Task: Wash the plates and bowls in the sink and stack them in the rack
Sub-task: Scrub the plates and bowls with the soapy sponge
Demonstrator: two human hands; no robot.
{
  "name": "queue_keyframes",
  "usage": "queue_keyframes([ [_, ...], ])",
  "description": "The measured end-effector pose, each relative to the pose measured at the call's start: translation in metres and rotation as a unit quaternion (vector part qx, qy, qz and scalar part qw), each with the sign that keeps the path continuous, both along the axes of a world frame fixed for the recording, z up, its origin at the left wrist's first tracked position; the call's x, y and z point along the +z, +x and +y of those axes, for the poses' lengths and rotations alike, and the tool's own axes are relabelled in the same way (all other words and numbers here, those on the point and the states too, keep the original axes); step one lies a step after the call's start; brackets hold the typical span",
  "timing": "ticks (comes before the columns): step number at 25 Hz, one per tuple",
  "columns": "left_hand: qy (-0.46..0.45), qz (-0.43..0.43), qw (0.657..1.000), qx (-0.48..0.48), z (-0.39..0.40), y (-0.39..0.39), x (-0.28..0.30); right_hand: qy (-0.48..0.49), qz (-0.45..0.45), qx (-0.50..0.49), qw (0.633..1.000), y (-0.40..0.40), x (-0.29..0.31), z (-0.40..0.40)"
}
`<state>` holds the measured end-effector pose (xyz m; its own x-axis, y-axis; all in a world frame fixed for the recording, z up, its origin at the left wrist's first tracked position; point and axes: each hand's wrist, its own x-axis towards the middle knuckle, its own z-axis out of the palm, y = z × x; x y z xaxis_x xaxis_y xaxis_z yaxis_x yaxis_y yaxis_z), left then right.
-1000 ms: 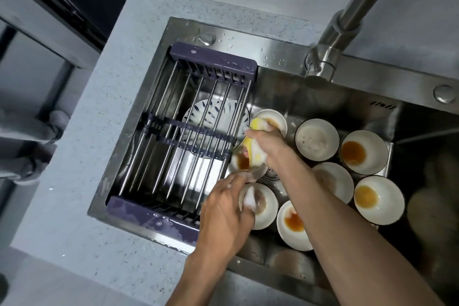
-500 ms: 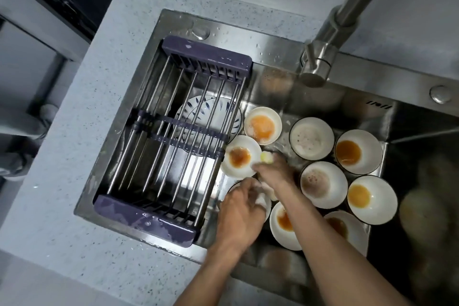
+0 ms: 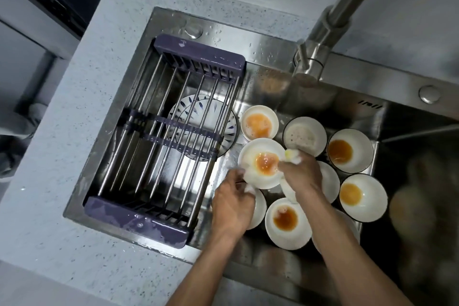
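Bowl [image 3: 260,164] with an orange sauce pool sits tilted in the sink [image 3: 347,97], just right of the rack [image 3: 173,131], lifted a little above the other dirty bowls. My left hand [image 3: 232,202] pinches its near-left rim; fingers curl over the edge, thumb side hidden. My right hand [image 3: 299,171] is wrapped around a yellow-and-white sponge [image 3: 291,155], which touches the bowl's right rim beside the sauce.

Step in hand, as I judge it: scrubbing this bowl. To do it well, I'd keep the left grip firm on the rim so the wet bowl doesn't spin or slip, sweep the sponge through the sauce pool from the centre outward, then round the rim and the underside. Tilting toward the basin should keep the residue off the rack. No water stream is visible from the faucet [image 3: 320,40], so a rinse is likely needed before racking.

Pose: both forearms enter from the bottom edge and converge on the bowl. Left wrist is bent inward, knuckles up. Right wrist arches over the neighbouring bowls, knuckles up, sponge under the fingertips.

Rack spans the left half of the sink and holds nothing; a blue-patterned plate [image 3: 201,126] lies beneath its bars. Several stained bowls wait at right. Task looks early.
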<state>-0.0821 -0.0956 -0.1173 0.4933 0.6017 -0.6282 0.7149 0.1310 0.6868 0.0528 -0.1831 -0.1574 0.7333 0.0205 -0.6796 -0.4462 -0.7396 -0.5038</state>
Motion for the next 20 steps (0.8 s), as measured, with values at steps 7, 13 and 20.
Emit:
queue_keyframes([
  [7, -0.257, -0.094, 0.942, 0.193, 0.000, 0.024, -0.019, 0.133, 0.164, -0.090, 0.973, -0.003, 0.019, -0.016],
  [13, 0.190, -0.107, 0.973, -0.072, 0.012, 0.015, -0.026, 0.191, 0.092, -0.144, 0.966, -0.019, 0.038, -0.026],
  [20, 0.353, -0.189, 0.898, -0.184, 0.004, 0.022, -0.026, 0.244, -0.168, -0.085, 0.951, -0.054, 0.033, -0.024],
])
